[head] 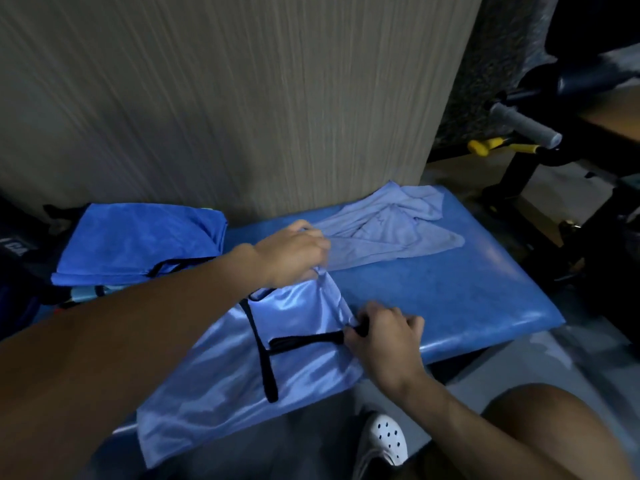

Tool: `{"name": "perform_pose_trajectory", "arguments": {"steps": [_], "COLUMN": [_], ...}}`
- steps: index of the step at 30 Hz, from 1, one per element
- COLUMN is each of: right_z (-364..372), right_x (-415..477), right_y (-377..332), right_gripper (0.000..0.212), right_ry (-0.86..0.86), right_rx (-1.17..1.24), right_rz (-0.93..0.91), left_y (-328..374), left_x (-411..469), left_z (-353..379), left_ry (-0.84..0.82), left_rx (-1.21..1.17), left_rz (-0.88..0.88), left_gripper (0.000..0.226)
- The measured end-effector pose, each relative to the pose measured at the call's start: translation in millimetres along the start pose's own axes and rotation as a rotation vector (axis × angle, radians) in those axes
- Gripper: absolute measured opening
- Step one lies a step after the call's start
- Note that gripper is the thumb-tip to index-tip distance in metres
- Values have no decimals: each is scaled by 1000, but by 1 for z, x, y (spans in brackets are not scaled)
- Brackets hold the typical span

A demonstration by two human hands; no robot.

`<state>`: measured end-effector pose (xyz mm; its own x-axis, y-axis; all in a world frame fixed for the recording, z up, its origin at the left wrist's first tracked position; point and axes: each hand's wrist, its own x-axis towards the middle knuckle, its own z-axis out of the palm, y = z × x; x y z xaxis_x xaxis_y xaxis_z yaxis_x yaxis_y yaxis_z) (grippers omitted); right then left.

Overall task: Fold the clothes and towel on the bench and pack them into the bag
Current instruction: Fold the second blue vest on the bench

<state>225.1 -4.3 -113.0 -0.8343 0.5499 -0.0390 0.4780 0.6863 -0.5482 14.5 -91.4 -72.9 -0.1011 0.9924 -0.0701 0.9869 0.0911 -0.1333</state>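
- Far left: dark bag [14, 251], mostly cut off by the frame edge, opening not visible.
- Just beside it: folded bright-blue terry towel [138, 240], lying flat. Unclear whether resting on the bag or on the end of the blue padded surface [467, 289].
- Centre: shiny light-blue sleeveless jersey with black trim [294, 358], spread across the surface, near part hanging over the front edge.
- Left grip [291, 251] clenched on the jersey's far corner, fabric bunched under the fingers.
- Right grip [384, 336] pinching the near corner at the black trim.
- Probably a first fold being set up, judging by both corners held.
- Risk: slick cloth plus overhang, so a slide to the floor if either pinch slackens.
- Risk: uneven pull between the two corners, giving a skewed fold.
- Right of centre: crumpled pale-blue cotton shirt [388, 226], not yet folded, touching the left grip. Could be dragged along with the jersey.
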Motion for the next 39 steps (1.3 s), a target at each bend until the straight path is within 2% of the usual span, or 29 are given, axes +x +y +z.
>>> {"name": "perform_pose_trajectory", "arguments": {"steps": [3,8,11,13,20,23,24,26,28,30,32,35,39], "right_z": [-7,-31,-48,-54,-32,0,12,36,48,49,43,36,36], "right_x": [25,66,78,74,3,-22,-28,-36,-42,-45,-42,-31,-23], "right_y": [8,19,21,18,-23,-42,-46,-53,-58,-59,-57,-44,-20], "right_gripper": [24,12,4,4,12,28,36,49,48,36,35,41,37], "right_ry": [114,298,450,505,425,301,246,123,44,80,141,120,40], "right_rx": [167,355,299,204,-128,-228,-253,-306,-341,-319,-286,-337,-380], "right_rz": [45,-138,-276,-383,-703,-788,-789,-752,-741,-758,-671,-460,-461], "left_y": [-15,-24,-24,-23,-14,-13,-14,-14,-7,2,8,16,32], "left_x": [1,15,15,5,-84,-121,-132,-148,-158,-164,-167,-171,-169], "left_z": [-9,-29,-41,-45,-32,-11,-4,11,22,32,40,50,54], "left_ry": [151,366,529,553,504,417,381,278,149,95,77,82,168], "left_rx": [-107,-141,-181,-207,-82,22,49,98,121,79,-52,-295,-419], "left_rz": [-104,-290,-323,-301,-106,-87,-95,-127,-178,-234,-279,-359,-391], "left_gripper": [13,9,5,4,15,10,9,25,42,57,71,70,59]}}
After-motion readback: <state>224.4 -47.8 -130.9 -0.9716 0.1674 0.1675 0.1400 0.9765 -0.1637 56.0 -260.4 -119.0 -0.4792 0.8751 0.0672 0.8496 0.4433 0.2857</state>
